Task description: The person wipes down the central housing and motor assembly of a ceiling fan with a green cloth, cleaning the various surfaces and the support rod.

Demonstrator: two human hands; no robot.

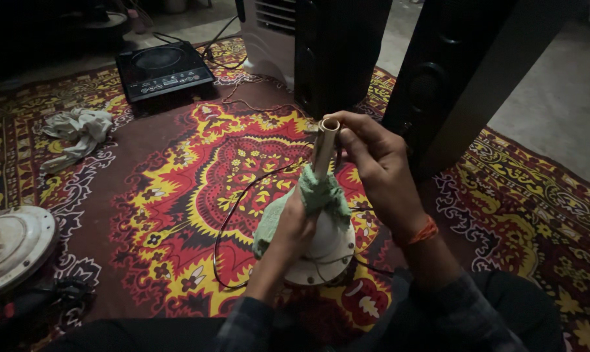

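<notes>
Gripping one green cloth [321,192] with left hand [294,225], right hand [373,160] pinching one cream tube [325,146], two black speakers [340,45]

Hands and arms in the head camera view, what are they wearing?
Both hands are bare. The right hand has an orange thread band around its wrist. Both forearms end in dark checked sleeves, pushed back from the wrists. No rings or watch show on the left hand.
</notes>
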